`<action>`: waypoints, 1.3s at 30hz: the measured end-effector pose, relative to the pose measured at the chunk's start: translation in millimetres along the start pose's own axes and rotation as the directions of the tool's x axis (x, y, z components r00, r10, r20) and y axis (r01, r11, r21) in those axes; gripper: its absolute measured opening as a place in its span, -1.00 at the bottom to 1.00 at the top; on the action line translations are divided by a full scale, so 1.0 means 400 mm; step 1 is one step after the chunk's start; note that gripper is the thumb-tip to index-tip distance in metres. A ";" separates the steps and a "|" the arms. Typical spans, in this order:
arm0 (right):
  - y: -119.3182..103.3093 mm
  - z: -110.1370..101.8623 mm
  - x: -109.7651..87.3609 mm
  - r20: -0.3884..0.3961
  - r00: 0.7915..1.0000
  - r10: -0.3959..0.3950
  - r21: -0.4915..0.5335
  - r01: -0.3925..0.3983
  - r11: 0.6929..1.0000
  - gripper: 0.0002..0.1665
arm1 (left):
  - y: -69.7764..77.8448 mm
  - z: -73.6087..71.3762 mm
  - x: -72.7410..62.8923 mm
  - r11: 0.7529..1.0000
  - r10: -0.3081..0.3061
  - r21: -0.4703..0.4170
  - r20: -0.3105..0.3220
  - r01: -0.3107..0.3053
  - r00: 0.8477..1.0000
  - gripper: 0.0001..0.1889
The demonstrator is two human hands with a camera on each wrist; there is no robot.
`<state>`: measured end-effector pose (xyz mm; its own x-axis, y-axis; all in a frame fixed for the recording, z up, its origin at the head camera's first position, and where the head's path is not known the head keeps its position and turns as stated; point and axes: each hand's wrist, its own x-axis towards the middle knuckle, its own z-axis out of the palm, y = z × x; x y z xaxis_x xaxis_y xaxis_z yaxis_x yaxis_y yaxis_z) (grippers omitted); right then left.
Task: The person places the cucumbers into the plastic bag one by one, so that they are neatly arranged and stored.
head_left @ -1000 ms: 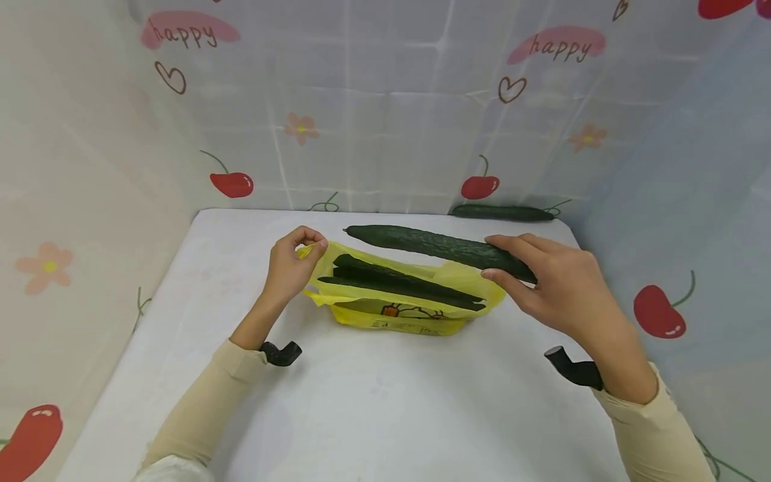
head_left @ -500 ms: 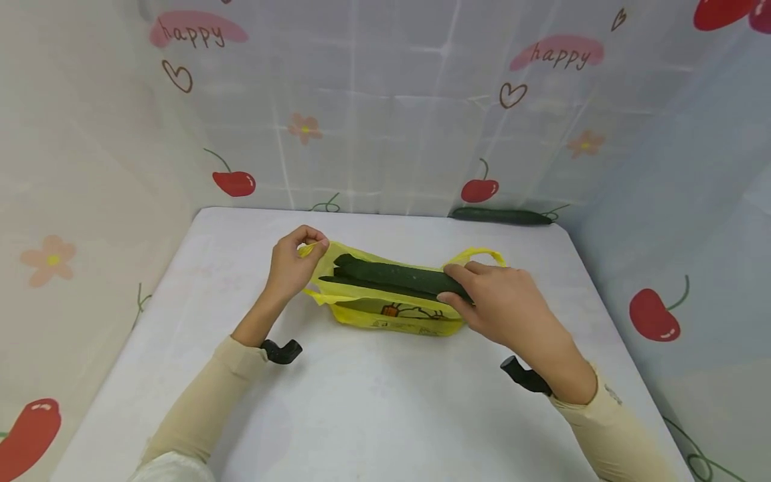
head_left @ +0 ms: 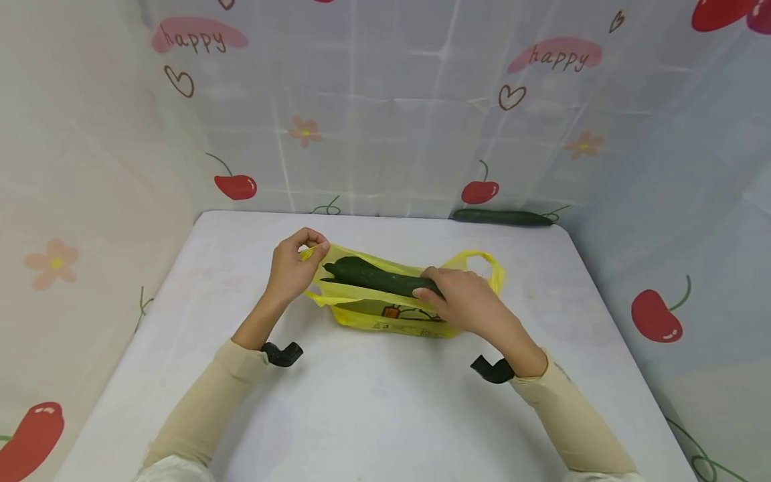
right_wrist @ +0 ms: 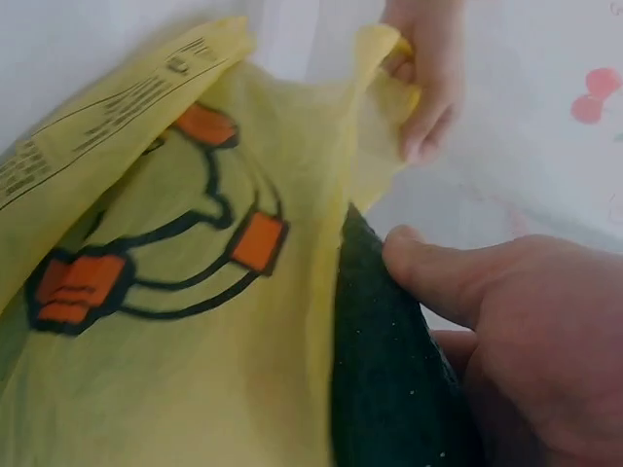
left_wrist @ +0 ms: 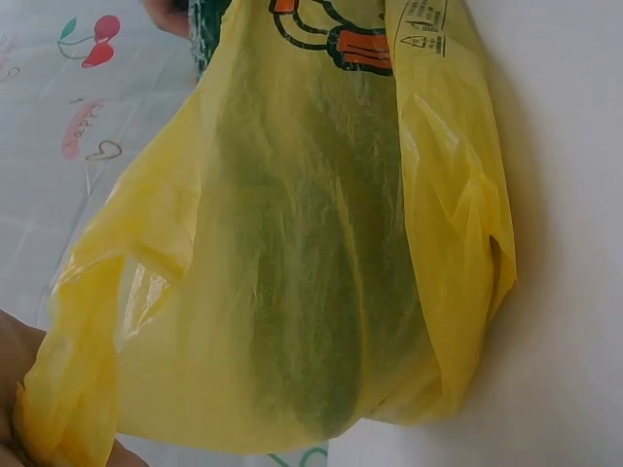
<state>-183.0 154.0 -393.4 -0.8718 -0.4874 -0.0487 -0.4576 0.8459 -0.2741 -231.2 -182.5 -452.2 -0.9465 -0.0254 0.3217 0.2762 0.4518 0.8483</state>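
Observation:
A yellow plastic bag [head_left: 394, 324] with a printed cartoon lies at the middle of the table, its mouth held wide. My left hand [head_left: 295, 264] pinches the bag's left handle; the left wrist view shows the handle bunched in the fingers [left_wrist: 19, 418]. My right hand [head_left: 466, 301] grips the right end of a dark green cucumber [head_left: 385, 280], whose far end lies inside the bag mouth. In the right wrist view my thumb [right_wrist: 438, 272] presses along this cucumber. More cucumbers [left_wrist: 311, 321] show through the thin yellow plastic, partly hidden.
Another cucumber [head_left: 502, 217] lies at the table's back right edge, against the printed curtain [head_left: 385, 100]. The bag's right handle loop [head_left: 494, 268] stands up behind my right hand. White cloth covers the table [head_left: 361, 415].
My right hand has moved left and down from beyond the bag's right side, bringing its cucumber from above the bag into the mouth. My left hand has stayed on the handle.

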 end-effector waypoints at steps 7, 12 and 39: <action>0.048 0.020 0.024 0.007 0.999 0.044 -0.057 -0.044 0.997 -0.47 | 0.005 0.004 0.001 1.000 0.026 -0.008 0.005 -0.026 1.000 -0.86; 0.037 0.023 0.016 0.017 1.000 0.001 -0.061 0.000 0.998 -0.43 | 0.006 0.007 0.000 1.000 0.020 0.000 0.005 -0.020 1.000 -0.87; 0.127 0.078 0.032 -0.037 0.987 0.157 -0.007 -0.158 0.987 -0.40 | 0.007 0.012 0.002 1.000 0.014 0.018 -0.009 -0.014 1.000 -0.89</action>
<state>-211.8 183.9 -437.7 -0.9389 -0.3398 -0.0552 -0.3156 0.9136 -0.2563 -231.9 -176.8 -451.6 -0.9410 -0.0271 0.3373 0.2862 0.4680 0.8361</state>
